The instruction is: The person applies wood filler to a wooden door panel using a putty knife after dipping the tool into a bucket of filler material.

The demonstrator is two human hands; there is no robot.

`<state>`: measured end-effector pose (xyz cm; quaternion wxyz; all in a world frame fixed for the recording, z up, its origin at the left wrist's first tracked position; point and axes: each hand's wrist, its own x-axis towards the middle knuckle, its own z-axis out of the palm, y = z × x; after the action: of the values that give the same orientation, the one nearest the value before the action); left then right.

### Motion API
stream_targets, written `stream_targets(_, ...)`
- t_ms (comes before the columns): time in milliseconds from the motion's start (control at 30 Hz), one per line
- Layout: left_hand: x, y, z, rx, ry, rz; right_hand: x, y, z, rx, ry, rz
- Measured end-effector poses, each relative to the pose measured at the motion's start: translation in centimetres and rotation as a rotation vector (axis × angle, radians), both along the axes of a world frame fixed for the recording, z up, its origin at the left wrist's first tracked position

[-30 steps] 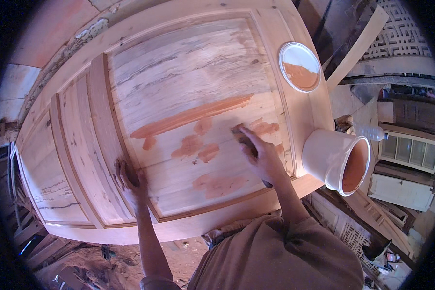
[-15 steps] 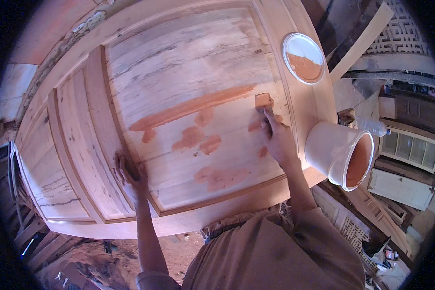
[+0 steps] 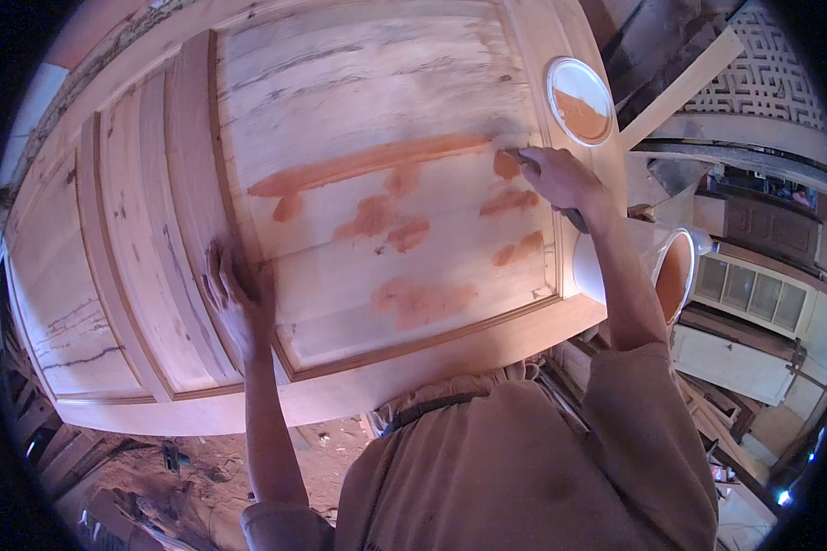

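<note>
A large wooden door panel (image 3: 358,275) lies in front of me, with a long orange streak of filler (image 3: 377,165) and several orange patches on its bare wood. In my right hand (image 3: 568,179) is a putty knife (image 3: 574,220), its dark handle showing below the palm. The blade end is mostly hidden by my fingers, beside an orange patch (image 3: 506,164) near the streak's right end. My left hand (image 3: 239,298) rests on the wooden strip left of this panel, fingers spread and holding nothing.
A round white lid (image 3: 580,81) carrying orange filler lies on the door's far right edge. Nearer, a white bucket (image 3: 595,268) with orange inside lies tipped, partly behind my right forearm. Boards (image 3: 685,87) and a glazed frame (image 3: 752,292) stand beyond.
My right hand has turned over, so the putty knife no longer points away from me but leftward. The whole view has shifted slightly; my left hand stays on the wooden strip.
</note>
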<state>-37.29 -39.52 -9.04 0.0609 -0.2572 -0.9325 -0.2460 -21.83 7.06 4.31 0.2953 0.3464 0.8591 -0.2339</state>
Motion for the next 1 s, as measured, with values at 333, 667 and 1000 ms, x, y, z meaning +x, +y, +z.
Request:
stream_targets(333, -0.2, 0.0, 0.7, -0.063, 0.008, 0.015, 0.1, -0.3, 2.3, -0.064, -0.062, 0.079)
stream_targets(667, -0.1, 0.0, 0.3, -0.017, 0.009, 0.021, -1.9, -1.8, 0.7, -0.113, -0.097, 0.085)
stream_targets(1000, 0.1, -0.5, 0.3, -0.099, 0.051, 0.036, 3.7, -4.0, 4.1, -0.411, -0.018, -0.205)
